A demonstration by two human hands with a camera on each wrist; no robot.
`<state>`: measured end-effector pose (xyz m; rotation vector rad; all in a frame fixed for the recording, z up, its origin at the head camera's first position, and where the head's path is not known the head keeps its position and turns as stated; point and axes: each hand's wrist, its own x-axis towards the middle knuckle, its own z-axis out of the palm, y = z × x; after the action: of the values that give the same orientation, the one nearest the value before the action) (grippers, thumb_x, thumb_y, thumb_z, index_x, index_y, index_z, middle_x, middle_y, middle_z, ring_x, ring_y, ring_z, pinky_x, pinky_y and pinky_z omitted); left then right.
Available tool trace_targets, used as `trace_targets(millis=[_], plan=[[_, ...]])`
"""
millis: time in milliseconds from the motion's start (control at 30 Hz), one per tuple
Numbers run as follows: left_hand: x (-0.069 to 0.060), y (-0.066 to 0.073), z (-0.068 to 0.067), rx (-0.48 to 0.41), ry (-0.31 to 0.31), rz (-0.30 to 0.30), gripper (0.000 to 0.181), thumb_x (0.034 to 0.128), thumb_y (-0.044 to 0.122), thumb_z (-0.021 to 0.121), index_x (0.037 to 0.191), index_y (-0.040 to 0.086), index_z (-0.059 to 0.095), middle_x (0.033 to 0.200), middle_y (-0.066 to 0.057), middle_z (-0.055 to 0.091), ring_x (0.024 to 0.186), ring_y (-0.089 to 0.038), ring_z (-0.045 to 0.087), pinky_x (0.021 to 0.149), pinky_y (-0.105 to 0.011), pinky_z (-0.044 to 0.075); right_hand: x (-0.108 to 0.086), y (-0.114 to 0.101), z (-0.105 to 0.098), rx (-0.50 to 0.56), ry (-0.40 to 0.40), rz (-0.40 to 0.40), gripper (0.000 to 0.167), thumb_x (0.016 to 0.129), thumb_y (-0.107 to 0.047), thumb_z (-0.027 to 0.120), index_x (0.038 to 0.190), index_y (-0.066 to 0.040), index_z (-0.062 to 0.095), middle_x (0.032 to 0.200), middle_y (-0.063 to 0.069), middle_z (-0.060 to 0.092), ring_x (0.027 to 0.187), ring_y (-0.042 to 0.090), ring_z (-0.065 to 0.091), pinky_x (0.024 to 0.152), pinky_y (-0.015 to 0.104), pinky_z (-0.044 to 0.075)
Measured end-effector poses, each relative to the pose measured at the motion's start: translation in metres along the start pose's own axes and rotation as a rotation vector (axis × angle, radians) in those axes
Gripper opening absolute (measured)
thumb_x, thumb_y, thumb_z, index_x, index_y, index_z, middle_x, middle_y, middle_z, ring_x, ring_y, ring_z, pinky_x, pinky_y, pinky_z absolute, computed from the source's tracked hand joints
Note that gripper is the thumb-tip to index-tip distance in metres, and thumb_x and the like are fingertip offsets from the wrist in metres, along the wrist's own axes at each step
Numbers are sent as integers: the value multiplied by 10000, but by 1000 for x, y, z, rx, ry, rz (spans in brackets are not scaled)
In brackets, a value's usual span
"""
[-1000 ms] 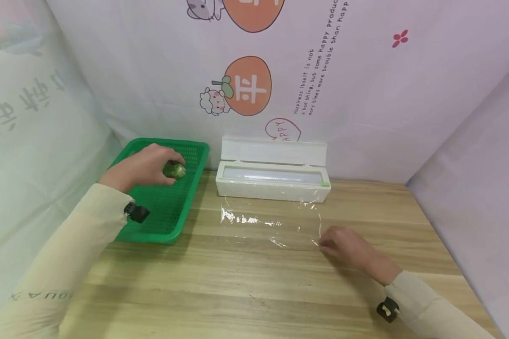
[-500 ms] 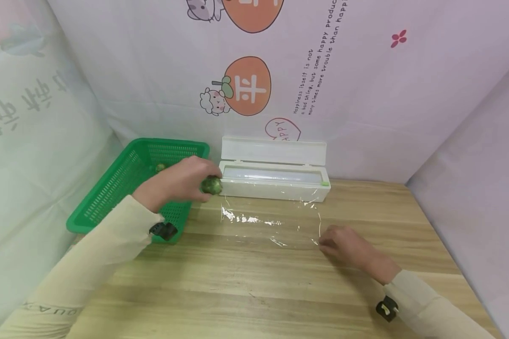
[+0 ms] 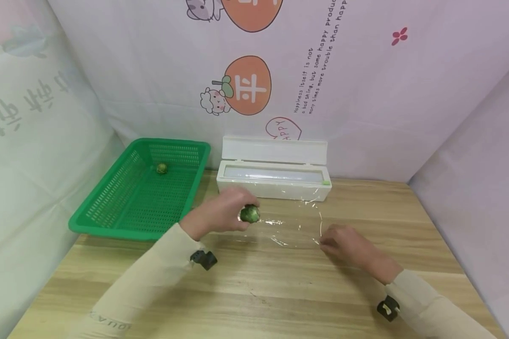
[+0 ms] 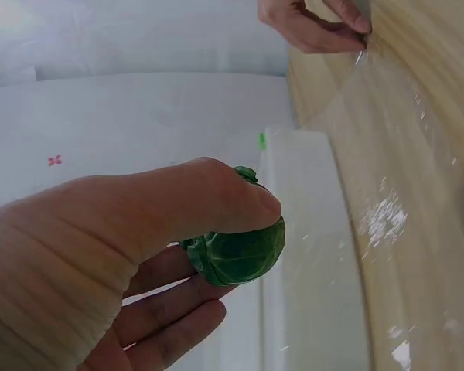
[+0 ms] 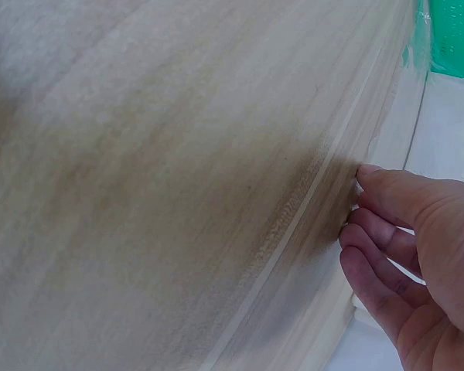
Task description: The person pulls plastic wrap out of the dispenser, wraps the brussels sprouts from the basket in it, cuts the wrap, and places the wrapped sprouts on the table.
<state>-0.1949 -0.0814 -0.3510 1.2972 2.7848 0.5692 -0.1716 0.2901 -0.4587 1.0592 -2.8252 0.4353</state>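
In the head view my left hand [image 3: 222,211] pinches a round green Brussels sprout [image 3: 250,213] between thumb and fingers, over the sheet of cling film [image 3: 286,226]. Up close, its leafy surface [image 4: 240,251] shows under my thumb in the left wrist view. My right hand [image 3: 348,247] pinches the film's near right corner, low over the table; the fingers [image 5: 379,282] are curled in the right wrist view. From the white cling film dispenser [image 3: 275,189], its lid raised, the clear film stretches forward toward me.
A green plastic basket [image 3: 137,234] stands at the left with another small green sprout [image 3: 161,168] at its far side. Printed cloth walls [image 3: 365,108] close off the back and sides of the wooden table [image 3: 280,296].
My left hand has carried the Brussels sprout out from over the basket, rightward and nearer, to above the cling film. The right hand has stayed at the film's corner.
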Motion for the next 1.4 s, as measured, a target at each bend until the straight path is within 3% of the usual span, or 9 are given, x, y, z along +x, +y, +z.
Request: trace_targets(millis=[267,600,767,1133,1400], plan=[[17,-4,46,-127,-5,-22,230,814,60,854,1013,97,744,917,43,705,835,-112,616,739,-205,535,1,-1,-2,8,24,-37,105,845,-68,858,941,-95,824,883,19,773,810,156,736,741,301,653],[34,-12,77,-150,-44,-57,279,848,180,888,1085,104,763,1020,30,744,931,-98,632,849,-216,561,1,0,-2,-9,6,-25,94,856,-76,848,942,-104,823,878,-2,762,808,135,725,739,298,649],[41,-16,86,-150,-74,-81,296,860,99,844,1144,110,761,1104,20,751,998,-93,644,922,-207,570,0,0,-3,-11,7,-24,94,856,-73,848,943,-96,822,876,2,760,806,139,725,738,298,649],[52,-14,92,-76,-131,-78,343,865,70,823,1201,99,760,1232,-32,752,1172,-181,659,1087,-329,549,1,-2,-4,-7,12,-42,107,847,-49,847,946,-84,825,867,9,760,796,139,720,723,280,644],[54,-13,96,-53,-140,-49,308,847,44,831,1144,101,774,1172,-34,764,1070,-152,664,976,-284,568,2,-1,-4,-12,-3,-24,111,847,-45,842,949,-88,824,869,3,755,795,138,717,724,279,643]])
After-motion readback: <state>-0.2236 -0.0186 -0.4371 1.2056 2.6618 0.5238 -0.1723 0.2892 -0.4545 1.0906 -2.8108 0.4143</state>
